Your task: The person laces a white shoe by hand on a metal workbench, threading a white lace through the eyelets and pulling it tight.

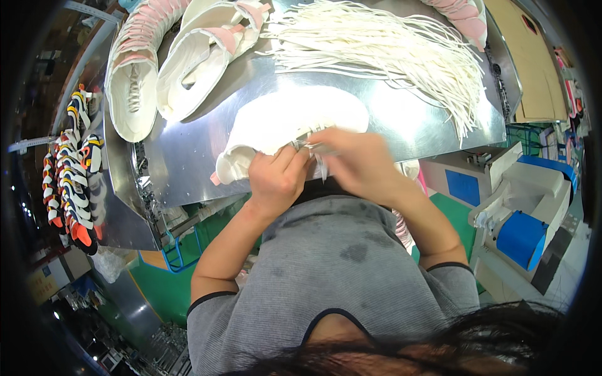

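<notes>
A white shoe upper point(288, 113), washed out by glare, lies on its side on the metal table close to my body. Its opening with a pink heel tab points left. My left hand point(279, 178) is closed on the upper's near edge by the eyelets. Close against it, my right hand point(360, 164) is curled with its fingers drawn together, smeared by motion. Between the two hands, a thin greyish object shows at the fingertips, too blurred to name. A short white lace end point(323, 168) hangs just below the fingers.
A heap of loose white laces point(382, 47) covers the far right. Nested white-and-pink uppers point(133, 94) stand at the far left, beside more uppers point(194, 75). Colourful uppers point(74, 182) hang beyond the left edge. A white-and-blue machine point(523, 219) stands right of the table point(188, 160).
</notes>
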`<state>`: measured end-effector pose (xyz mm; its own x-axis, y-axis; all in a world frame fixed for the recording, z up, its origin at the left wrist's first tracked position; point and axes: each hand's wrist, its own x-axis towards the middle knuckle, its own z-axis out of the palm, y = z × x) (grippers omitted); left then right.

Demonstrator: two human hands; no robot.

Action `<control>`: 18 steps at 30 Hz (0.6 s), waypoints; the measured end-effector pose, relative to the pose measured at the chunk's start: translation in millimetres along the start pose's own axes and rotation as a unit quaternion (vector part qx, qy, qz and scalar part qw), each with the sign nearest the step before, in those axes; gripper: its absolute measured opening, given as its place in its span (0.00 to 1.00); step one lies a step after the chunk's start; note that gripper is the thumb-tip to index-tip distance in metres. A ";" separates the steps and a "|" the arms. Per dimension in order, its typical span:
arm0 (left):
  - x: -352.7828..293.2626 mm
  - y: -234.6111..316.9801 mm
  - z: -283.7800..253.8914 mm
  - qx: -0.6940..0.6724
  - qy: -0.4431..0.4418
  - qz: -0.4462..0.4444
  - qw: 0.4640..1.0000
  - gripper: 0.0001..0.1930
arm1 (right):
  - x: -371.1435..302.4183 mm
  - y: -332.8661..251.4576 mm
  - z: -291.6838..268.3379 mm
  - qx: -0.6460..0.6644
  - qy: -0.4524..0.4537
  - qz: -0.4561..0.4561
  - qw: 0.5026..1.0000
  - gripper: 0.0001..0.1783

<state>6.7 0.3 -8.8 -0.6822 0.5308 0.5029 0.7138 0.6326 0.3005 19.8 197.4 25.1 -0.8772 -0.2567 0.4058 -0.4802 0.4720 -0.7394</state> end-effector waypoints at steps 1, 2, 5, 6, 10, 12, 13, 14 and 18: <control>-3.4 -0.8 -1.2 0.012 0.005 0.006 1.000 0.08 | 5.9 0.3 6.9 0.000 -0.001 -0.004 1.000 0.12; -5.4 -2.2 -1.6 0.024 0.008 0.015 1.000 0.08 | 9.6 2.8 13.2 -0.072 -0.067 0.027 0.995 0.11; -3.2 -4.3 -2.0 0.022 0.027 0.034 0.999 0.08 | 10.2 5.6 20.6 -0.174 -0.149 0.072 0.971 0.09; -4.4 -4.6 -1.7 0.022 0.027 0.033 0.999 0.08 | 9.0 6.3 21.5 -0.204 -0.166 0.089 0.961 0.08; -4.9 -8.6 3.0 -0.008 0.023 0.053 0.998 0.08 | 20.9 20.3 16.6 -0.057 -0.157 0.154 0.974 0.11; -4.1 -10.1 3.6 -0.026 0.025 0.055 0.998 0.08 | 29.2 16.1 8.8 -0.001 -0.109 0.198 0.974 0.10; -4.7 -8.7 2.1 -0.038 0.012 0.047 0.998 0.08 | 39.9 23.9 -1.9 0.096 -0.021 0.169 0.981 0.09; -4.4 -7.5 -0.5 -0.050 -0.001 0.040 0.998 0.09 | 54.4 34.0 -21.3 0.191 0.067 0.138 0.970 0.08; -3.6 -7.8 -4.7 -0.045 -0.003 0.037 0.998 0.08 | 90.9 12.5 -125.3 0.272 0.249 0.001 0.930 0.08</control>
<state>4.3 -9.3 -9.2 -0.6271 0.5788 0.5212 0.7741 0.5377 0.3342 -65.8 285.7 120.0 -0.8332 0.2298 0.5029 -0.5277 -0.0588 -0.8474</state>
